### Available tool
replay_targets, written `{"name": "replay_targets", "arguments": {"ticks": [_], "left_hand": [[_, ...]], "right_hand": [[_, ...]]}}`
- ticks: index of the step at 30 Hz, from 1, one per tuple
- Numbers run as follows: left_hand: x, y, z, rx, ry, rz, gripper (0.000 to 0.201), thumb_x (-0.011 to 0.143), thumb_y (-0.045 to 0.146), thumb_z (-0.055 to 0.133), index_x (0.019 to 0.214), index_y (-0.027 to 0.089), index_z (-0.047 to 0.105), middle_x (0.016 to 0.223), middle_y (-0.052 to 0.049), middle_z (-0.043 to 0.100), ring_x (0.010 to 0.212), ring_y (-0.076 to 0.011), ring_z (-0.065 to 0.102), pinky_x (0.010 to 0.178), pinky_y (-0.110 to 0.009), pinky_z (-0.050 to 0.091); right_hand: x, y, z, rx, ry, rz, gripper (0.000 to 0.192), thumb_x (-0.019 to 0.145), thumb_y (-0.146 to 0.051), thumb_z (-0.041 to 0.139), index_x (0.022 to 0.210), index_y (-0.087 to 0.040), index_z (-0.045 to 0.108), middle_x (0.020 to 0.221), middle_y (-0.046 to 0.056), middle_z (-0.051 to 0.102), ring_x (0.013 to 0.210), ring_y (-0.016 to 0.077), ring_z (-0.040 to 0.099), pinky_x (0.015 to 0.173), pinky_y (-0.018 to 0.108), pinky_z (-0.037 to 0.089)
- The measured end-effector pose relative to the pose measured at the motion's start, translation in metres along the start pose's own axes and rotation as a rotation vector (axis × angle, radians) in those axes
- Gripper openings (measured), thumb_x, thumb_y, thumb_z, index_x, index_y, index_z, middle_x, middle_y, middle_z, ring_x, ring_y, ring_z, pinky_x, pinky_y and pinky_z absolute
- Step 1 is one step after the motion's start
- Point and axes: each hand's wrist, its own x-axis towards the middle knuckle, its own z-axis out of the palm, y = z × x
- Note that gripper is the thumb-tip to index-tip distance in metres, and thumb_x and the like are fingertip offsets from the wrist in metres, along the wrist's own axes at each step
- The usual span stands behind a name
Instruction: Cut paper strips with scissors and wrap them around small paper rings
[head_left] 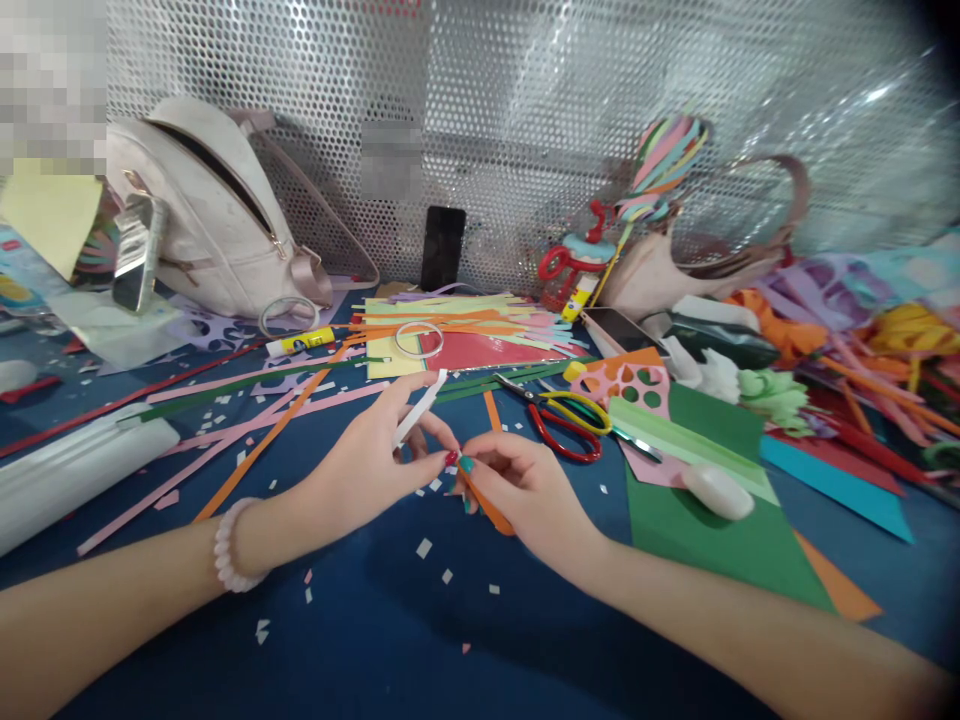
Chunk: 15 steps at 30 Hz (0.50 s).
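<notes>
My left hand [375, 450] is closed, with a white paper strip [420, 408] sticking up between its fingers. Its thumb and a fingertip meet the tips of my right hand [525, 475]. That right hand pinches an orange paper strip [487, 500], whose lower end curves under the palm. What lies exactly between the touching fingertips is too small to make out. Just beyond the right hand lie scissors [566, 425] with red and yellow handles. Small white paper scraps [424, 548] dot the blue tabletop [360, 640] below both hands.
Coloured paper strips [465, 320] are piled at the back, with a glue stick [300, 343] to their left. A phone [443, 248] leans against the perforated metal wall. A backpack [210, 215] stands at left. Green paper sheets [720, 545] and a white computer mouse [718, 491] lie at right.
</notes>
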Motion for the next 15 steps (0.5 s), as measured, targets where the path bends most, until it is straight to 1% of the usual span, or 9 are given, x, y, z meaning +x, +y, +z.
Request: {"name": "replay_targets", "arguments": {"ticks": [4, 7, 10, 15], "left_hand": [[-0.0043, -0.0026, 0.0019, 0.039, -0.006, 0.117, 0.060, 0.076, 0.012, 0.058, 0.125, 0.032, 0.029, 0.089, 0.004, 0.061, 0.062, -0.0064, 0.051, 0.051, -0.016, 0.040], [-0.0059, -0.0031, 0.0023, 0.050, 0.003, 0.137, 0.061, 0.077, 0.012, 0.058, 0.126, 0.032, 0.028, 0.091, 0.003, 0.060, 0.061, -0.0064, 0.051, 0.049, -0.016, 0.039], [-0.0063, -0.0015, 0.0024, 0.052, 0.009, 0.126, 0.059, 0.077, 0.014, 0.058, 0.126, 0.030, 0.028, 0.094, 0.001, 0.061, 0.061, -0.0067, 0.051, 0.048, -0.016, 0.039], [-0.0065, 0.0015, 0.0021, 0.022, 0.021, 0.063, 0.058, 0.077, 0.019, 0.059, 0.125, 0.027, 0.029, 0.094, -0.002, 0.062, 0.062, -0.0091, 0.052, 0.050, -0.018, 0.042]], "right_hand": [[-0.0008, -0.0027, -0.0008, -0.037, 0.008, -0.021, 0.007, 0.077, -0.024, 0.056, 0.077, -0.018, 0.060, 0.058, -0.003, 0.059, 0.040, 0.0052, 0.046, 0.036, 0.017, 0.036], [-0.0010, -0.0031, -0.0013, -0.062, 0.037, -0.041, 0.006, 0.075, -0.022, 0.057, 0.078, -0.018, 0.060, 0.058, -0.004, 0.057, 0.043, 0.0066, 0.049, 0.037, 0.017, 0.037], [-0.0010, -0.0021, -0.0020, -0.084, 0.058, -0.063, 0.004, 0.076, -0.021, 0.057, 0.077, -0.019, 0.060, 0.059, -0.003, 0.058, 0.049, 0.0081, 0.053, 0.042, 0.018, 0.041], [-0.0019, -0.0011, -0.0022, -0.105, 0.068, -0.086, 0.004, 0.078, -0.022, 0.056, 0.077, -0.020, 0.059, 0.059, -0.003, 0.056, 0.049, 0.0082, 0.051, 0.043, 0.019, 0.041]]}}
